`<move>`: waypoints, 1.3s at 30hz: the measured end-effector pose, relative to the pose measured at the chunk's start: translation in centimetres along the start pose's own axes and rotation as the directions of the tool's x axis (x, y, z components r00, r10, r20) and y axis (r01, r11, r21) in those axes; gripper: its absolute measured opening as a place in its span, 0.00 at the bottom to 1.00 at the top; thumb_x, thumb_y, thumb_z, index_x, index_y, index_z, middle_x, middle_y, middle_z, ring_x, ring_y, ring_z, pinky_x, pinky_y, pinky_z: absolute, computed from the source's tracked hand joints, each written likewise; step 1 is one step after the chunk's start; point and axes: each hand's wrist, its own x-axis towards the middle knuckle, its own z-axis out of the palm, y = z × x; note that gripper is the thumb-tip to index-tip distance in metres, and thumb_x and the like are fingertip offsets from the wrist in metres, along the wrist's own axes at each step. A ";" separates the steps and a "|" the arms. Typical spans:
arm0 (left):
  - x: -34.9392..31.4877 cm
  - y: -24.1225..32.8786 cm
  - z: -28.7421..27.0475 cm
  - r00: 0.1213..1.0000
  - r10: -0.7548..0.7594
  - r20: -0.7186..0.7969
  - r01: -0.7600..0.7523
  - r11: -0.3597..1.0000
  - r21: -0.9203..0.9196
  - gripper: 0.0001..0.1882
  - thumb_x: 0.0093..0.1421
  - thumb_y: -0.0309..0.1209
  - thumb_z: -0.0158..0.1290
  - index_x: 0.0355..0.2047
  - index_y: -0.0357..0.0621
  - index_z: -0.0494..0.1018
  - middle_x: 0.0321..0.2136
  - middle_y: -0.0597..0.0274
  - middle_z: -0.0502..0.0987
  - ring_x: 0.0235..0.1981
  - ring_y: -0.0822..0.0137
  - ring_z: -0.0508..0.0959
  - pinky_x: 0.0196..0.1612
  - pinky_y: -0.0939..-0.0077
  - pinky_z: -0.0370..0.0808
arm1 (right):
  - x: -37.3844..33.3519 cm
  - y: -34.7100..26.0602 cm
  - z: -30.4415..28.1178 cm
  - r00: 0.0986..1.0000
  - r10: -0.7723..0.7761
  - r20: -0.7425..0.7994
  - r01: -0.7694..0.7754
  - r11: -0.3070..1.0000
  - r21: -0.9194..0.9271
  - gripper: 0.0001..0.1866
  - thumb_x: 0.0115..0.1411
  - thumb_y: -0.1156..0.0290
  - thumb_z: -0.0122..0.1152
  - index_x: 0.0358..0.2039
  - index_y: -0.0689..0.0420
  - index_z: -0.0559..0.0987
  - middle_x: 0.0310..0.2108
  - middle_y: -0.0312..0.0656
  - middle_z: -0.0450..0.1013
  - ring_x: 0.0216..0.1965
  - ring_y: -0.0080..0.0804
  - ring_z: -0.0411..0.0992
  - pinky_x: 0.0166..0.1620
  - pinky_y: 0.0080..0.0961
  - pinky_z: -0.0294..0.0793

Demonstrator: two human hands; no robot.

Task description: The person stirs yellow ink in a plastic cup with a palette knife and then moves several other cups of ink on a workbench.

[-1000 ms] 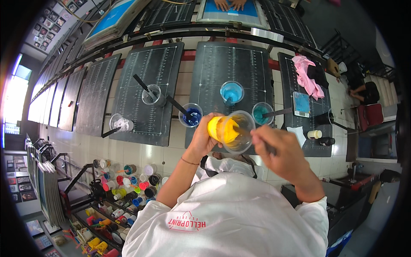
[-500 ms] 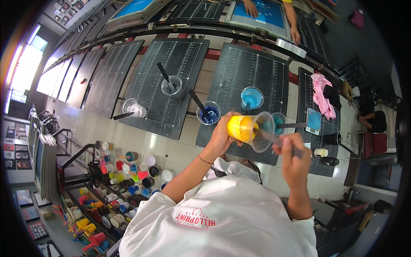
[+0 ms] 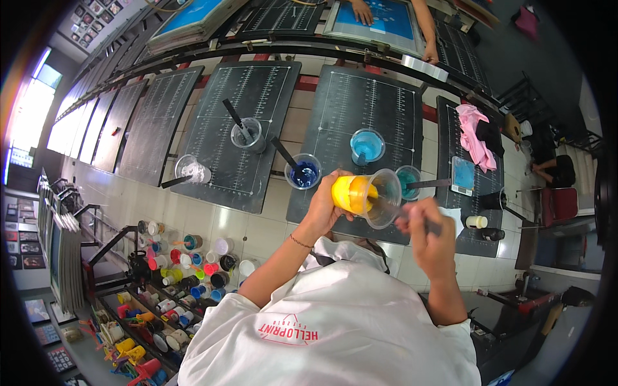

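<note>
A clear plastic cup of yellow ink [image 3: 351, 193] lies tilted on its side in the air, its mouth toward the right. My left hand [image 3: 327, 204] is wrapped round its base. In my right hand [image 3: 427, 237] I grip a dark stirring stick [image 3: 396, 209], whose far end reaches into the cup; that hand is a little blurred. Just beyond stand a cup of dark blue ink [image 3: 305, 172] with a black stick, a cup of light blue ink [image 3: 367, 147], and a cup of teal ink [image 3: 408, 182] with a stick lying across toward the right.
On the black printing boards [image 3: 232, 96] stand a grey ink cup [image 3: 248, 136] and a white ink cup [image 3: 193, 170]. A digital scale [image 3: 462, 175] and pink cloth [image 3: 475, 138] lie at right. Several ink pots [image 3: 222, 246] crowd the lower left. Another person's hands [image 3: 362, 11] work at a screen frame.
The whole view has shifted, so boards and cups sit slightly further left. My right hand has moved a little with the stick, and the cup stays tilted in my left hand.
</note>
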 end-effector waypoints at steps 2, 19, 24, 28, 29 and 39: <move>0.5 -0.7 -0.1 0.998 -0.052 -0.037 0.051 0.999 -0.018 0.24 0.72 0.49 0.32 0.50 0.43 0.67 0.37 0.54 0.79 0.29 0.64 0.82 0.22 0.74 0.81 | -0.8 -0.8 -0.3 0.991 -0.030 0.134 0.028 0.999 0.018 0.11 0.70 0.71 0.48 0.35 0.64 0.77 0.24 0.44 0.79 0.27 0.28 0.81 0.30 0.20 0.78; 0.8 -0.6 1.1 0.995 -0.032 -0.099 0.016 0.988 -0.154 0.22 0.72 0.46 0.34 0.47 0.41 0.68 0.40 0.53 0.78 0.37 0.63 0.82 0.31 0.70 0.84 | 0.0 0.1 -0.9 0.995 0.053 -0.084 -0.044 0.994 0.098 0.07 0.66 0.68 0.56 0.34 0.58 0.76 0.22 0.42 0.77 0.23 0.37 0.79 0.28 0.28 0.76; 1.1 -1.0 0.7 0.988 -0.039 -0.152 0.013 0.985 -0.170 0.22 0.72 0.46 0.34 0.48 0.41 0.68 0.39 0.52 0.79 0.35 0.62 0.83 0.26 0.71 0.84 | 0.0 0.7 -0.8 0.993 -0.118 0.022 0.118 0.993 0.033 0.10 0.69 0.70 0.52 0.33 0.63 0.76 0.26 0.43 0.79 0.28 0.30 0.82 0.29 0.21 0.79; 0.9 -0.2 0.4 1.000 -0.020 -0.011 0.019 0.995 -0.094 0.22 0.72 0.46 0.35 0.48 0.41 0.68 0.40 0.52 0.78 0.37 0.62 0.83 0.28 0.71 0.84 | 0.2 0.5 -0.8 0.999 -0.039 -0.016 0.039 0.999 0.025 0.08 0.66 0.69 0.55 0.34 0.60 0.74 0.22 0.44 0.76 0.23 0.38 0.79 0.28 0.29 0.76; 1.0 -0.4 0.5 0.998 -0.027 -0.058 0.020 0.992 -0.121 0.22 0.72 0.46 0.35 0.48 0.41 0.68 0.40 0.52 0.78 0.37 0.62 0.83 0.28 0.71 0.84 | 0.3 0.6 -0.8 0.996 -0.066 0.056 0.068 0.997 -0.042 0.08 0.67 0.69 0.54 0.34 0.61 0.74 0.22 0.43 0.76 0.23 0.35 0.79 0.29 0.27 0.77; 1.9 -0.9 0.8 0.987 -0.050 -0.152 0.023 0.984 -0.175 0.23 0.72 0.46 0.34 0.48 0.40 0.68 0.37 0.53 0.79 0.31 0.62 0.83 0.24 0.72 0.83 | 0.4 0.7 -0.6 1.000 0.013 -0.021 -0.012 0.998 0.069 0.08 0.69 0.70 0.50 0.35 0.60 0.74 0.22 0.44 0.79 0.27 0.32 0.82 0.29 0.25 0.79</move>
